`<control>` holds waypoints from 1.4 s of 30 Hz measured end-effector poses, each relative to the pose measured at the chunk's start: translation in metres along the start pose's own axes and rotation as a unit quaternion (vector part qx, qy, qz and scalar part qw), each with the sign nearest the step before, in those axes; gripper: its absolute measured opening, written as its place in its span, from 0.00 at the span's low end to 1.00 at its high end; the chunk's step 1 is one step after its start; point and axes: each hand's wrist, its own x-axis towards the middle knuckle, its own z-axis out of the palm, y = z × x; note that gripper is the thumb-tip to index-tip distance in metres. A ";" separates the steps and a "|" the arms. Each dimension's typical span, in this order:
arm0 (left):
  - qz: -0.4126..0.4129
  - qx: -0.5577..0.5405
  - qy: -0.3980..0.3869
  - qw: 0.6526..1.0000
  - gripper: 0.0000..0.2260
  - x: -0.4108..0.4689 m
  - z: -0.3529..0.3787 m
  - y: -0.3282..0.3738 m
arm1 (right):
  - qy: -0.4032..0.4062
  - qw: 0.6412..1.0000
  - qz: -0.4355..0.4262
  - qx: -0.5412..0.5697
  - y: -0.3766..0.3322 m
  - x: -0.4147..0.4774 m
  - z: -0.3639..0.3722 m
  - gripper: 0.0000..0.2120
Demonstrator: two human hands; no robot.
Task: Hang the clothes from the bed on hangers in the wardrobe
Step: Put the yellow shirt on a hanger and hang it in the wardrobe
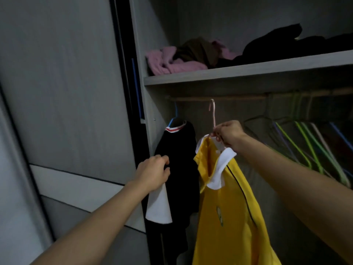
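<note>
A yellow polo shirt (229,207) with a white collar hangs on a pink hanger (213,113). My right hand (228,133) grips that hanger's neck, and its hook sits just below the wooden rail (219,98). Left of it, a black shirt (181,165) with a white sleeve and a red-striped collar hangs from a blue hanger (175,113) on the rail. My left hand (152,173) grips the black shirt at its shoulder.
Several bare green, purple and blue hangers (305,142) crowd the rail's right part. The shelf (248,72) above carries pink clothes (168,62) and dark clothes (286,43). A grey sliding door (66,92) stands at the left.
</note>
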 end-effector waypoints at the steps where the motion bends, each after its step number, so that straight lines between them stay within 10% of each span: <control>1: -0.004 0.001 0.004 1.000 0.10 0.008 0.001 -0.007 | 0.004 1.000 -0.001 -0.003 0.000 0.019 0.012 0.09; 25: 0.081 0.055 -0.008 0.995 0.11 0.112 0.040 -0.051 | 0.101 0.989 -0.021 -0.110 0.035 0.201 0.120 0.03; 35: 0.180 0.005 0.152 0.972 0.08 0.092 0.017 0.018 | 0.108 0.939 -0.018 -0.325 0.054 0.072 -0.005 0.08; 42: 0.258 -0.047 0.009 0.965 0.11 0.012 0.072 0.159 | 0.152 0.876 0.028 -0.457 0.079 -0.134 -0.130 0.06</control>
